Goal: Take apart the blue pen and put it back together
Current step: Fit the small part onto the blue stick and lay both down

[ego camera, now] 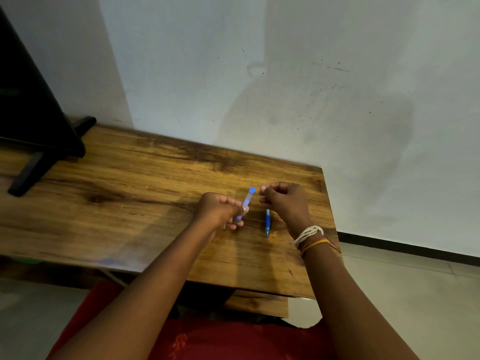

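The person sits at a wooden table (135, 183) with the blue pen already in pieces. The left hand (220, 211) is clenched around the lower end of the pen barrel (246, 202), a clear tube with a blue cap end, which tilts up and away from the table toward the wall. The right hand (285, 201) hovers just beside the blue top of that barrel, its fingers (265, 189) curled and pinched together; whether they pinch some small part, I cannot tell, as nothing shows between them. The front piece of the pen (267, 222), blue grip with the tip pointing toward the person, lies flat on the table between the two hands, just under the right one.

These parts look light, stiff and smooth, thin plastic that could roll or slip, and any small piece such as a spring would be easy to lose. The barrel seems best held around its middle, as now, and the lying piece by its blue grip section, where the fingers would find more friction, keeping clear of the fine tip.

No brand, label or writing can be read on the pen. A dark stand (31, 141) sits at the far left, and threads circle the right wrist (310, 239).
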